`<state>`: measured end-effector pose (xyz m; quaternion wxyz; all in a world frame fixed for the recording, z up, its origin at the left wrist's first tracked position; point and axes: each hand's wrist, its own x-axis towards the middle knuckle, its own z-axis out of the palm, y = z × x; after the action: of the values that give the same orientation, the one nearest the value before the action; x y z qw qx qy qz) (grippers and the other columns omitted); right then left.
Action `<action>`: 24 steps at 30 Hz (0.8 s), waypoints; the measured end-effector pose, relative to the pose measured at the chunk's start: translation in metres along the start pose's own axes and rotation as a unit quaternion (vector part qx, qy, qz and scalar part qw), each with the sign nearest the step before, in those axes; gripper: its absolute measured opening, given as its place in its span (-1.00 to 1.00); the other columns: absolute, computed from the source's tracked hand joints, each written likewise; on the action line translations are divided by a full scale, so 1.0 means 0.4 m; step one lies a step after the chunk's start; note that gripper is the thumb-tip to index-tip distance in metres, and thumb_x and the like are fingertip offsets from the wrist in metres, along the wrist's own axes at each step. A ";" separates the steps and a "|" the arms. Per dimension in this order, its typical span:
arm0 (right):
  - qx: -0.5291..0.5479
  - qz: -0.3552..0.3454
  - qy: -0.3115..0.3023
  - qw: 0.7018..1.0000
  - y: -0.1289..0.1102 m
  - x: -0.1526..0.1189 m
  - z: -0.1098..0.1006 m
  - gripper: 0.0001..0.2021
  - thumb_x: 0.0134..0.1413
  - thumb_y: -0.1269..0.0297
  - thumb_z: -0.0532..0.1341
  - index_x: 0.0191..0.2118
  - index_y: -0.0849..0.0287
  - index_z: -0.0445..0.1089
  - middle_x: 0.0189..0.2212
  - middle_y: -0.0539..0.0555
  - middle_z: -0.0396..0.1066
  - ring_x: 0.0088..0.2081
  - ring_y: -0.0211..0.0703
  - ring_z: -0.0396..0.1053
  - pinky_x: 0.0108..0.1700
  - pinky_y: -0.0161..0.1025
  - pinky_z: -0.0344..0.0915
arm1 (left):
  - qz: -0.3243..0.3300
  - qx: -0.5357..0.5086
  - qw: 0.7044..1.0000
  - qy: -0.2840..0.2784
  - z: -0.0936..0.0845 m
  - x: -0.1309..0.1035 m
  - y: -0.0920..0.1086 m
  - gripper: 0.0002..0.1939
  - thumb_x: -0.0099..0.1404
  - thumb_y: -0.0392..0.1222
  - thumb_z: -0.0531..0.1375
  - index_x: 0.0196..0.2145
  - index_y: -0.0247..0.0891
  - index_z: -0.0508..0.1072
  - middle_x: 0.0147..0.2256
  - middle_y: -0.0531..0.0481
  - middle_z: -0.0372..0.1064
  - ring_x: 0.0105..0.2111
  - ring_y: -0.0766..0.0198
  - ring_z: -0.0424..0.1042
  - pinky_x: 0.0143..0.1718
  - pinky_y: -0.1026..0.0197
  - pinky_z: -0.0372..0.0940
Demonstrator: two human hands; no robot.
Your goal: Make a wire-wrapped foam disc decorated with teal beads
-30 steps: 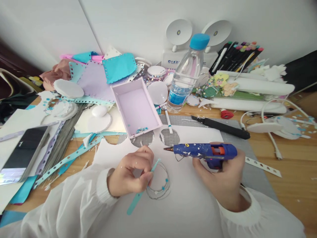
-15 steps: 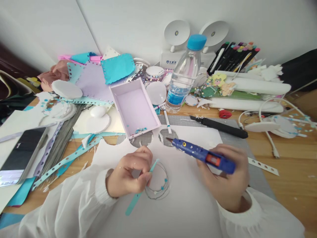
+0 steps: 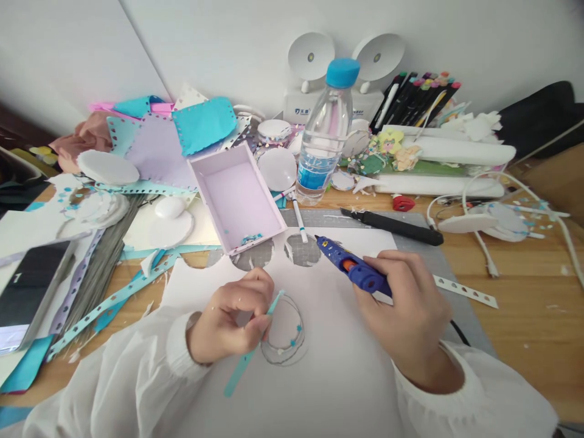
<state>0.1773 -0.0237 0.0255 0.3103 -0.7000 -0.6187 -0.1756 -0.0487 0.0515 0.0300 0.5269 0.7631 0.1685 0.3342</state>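
My left hand is closed in a pinch around slim teal tweezers, their narrow tip pointing up and away. A thin wire ring with small blue and white pieces on it shows beside those fingers; whether they also hold it is hidden. In my right hand is a blue hot glue gun, its dark nozzle angled left and away over the white sheet. The gun's tip is apart from the ring.
Beyond the hands are a pale lilac box with small blue bits, a water bottle and a white pen. A black craft knife lies at right. Far left is a phone; scraps and strips surround it.
The glue gun has turned in my right hand so its back end points more toward me. The view has shifted slightly. My left hand keeps its pinch.
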 end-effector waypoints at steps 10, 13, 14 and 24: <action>-0.099 -0.016 -0.050 0.994 -0.048 0.063 -0.097 -0.87 -0.02 0.44 0.17 -0.31 0.10 0.31 -0.26 0.03 0.43 -0.35 -0.14 0.36 -0.50 -0.23 -0.01 | -0.002 0.001 1.000 0.019 -0.002 0.002 0.011 -0.58 0.32 -0.17 0.05 -0.70 -0.25 0.25 -0.70 0.02 0.16 -0.51 0.28 0.08 -0.37 0.13 0.13; -0.100 -0.017 -0.049 0.994 -0.059 0.073 -0.121 -0.90 0.00 0.43 0.17 -0.33 0.10 0.32 -0.28 0.03 0.43 -0.34 -0.13 0.36 -0.51 -0.23 -0.04 | 0.001 0.007 1.000 0.027 -0.008 -0.002 0.020 -0.57 0.32 -0.13 0.07 -0.69 -0.25 0.28 -0.69 0.00 0.16 -0.45 0.25 0.11 -0.37 0.15 0.13; -0.086 -0.011 -0.050 0.995 -0.059 0.074 -0.127 -0.92 0.00 0.41 0.18 -0.34 0.10 0.32 -0.29 0.04 0.43 -0.33 -0.12 0.37 -0.50 -0.23 -0.02 | 0.003 0.008 1.000 0.030 -0.010 -0.004 0.025 -0.57 0.32 -0.13 0.07 -0.68 -0.25 0.29 -0.68 0.00 0.16 -0.44 0.24 0.11 -0.37 0.15 0.13; 0.206 0.211 -0.234 0.926 0.079 0.037 -0.086 -0.71 -0.10 0.05 0.25 -0.31 0.16 0.39 -0.47 0.04 0.45 -0.46 -0.09 0.40 -0.48 -0.24 0.26 | 0.026 0.043 0.998 0.029 0.006 -0.026 0.123 -0.61 0.32 -0.19 0.07 -0.67 -0.26 0.31 -0.68 0.01 0.24 -0.49 0.29 0.13 -0.35 0.15 0.15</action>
<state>0.2152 -0.0362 0.0536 0.3243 -0.7560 -0.5345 0.1940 -0.0592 0.0244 0.0710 0.4799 0.7790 0.1782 0.3621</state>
